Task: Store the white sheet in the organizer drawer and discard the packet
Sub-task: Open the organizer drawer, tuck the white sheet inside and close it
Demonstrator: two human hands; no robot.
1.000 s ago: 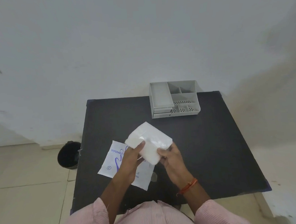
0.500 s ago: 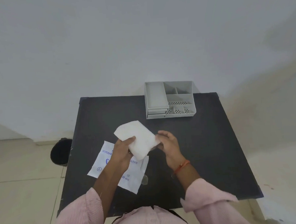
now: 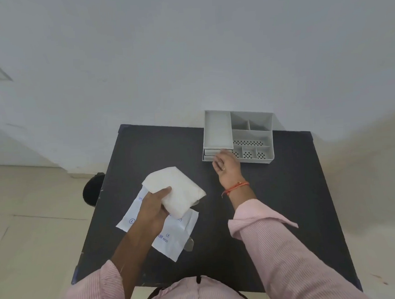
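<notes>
My left hand [image 3: 152, 207] grips a folded white sheet [image 3: 177, 190] above the black table [image 3: 286, 202]. Under it lies the flat white packet [image 3: 173, 239] with blue print, partly hidden by my hand and the sheet. A grey organizer [image 3: 237, 135] stands at the table's far edge, with drawers [image 3: 209, 155] at its front left. My right hand [image 3: 226, 166] is stretched out to those drawers, fingertips at the drawer fronts, holding nothing that I can see.
A black bin [image 3: 92, 189] stands on the tiled floor left of the table. A white wall rises right behind the organizer. The organizer's right side has several open compartments, some with perforated bottoms.
My right hand let go of the sheet and moved forward to the organizer's drawers. The left hand alone now holds the sheet.
</notes>
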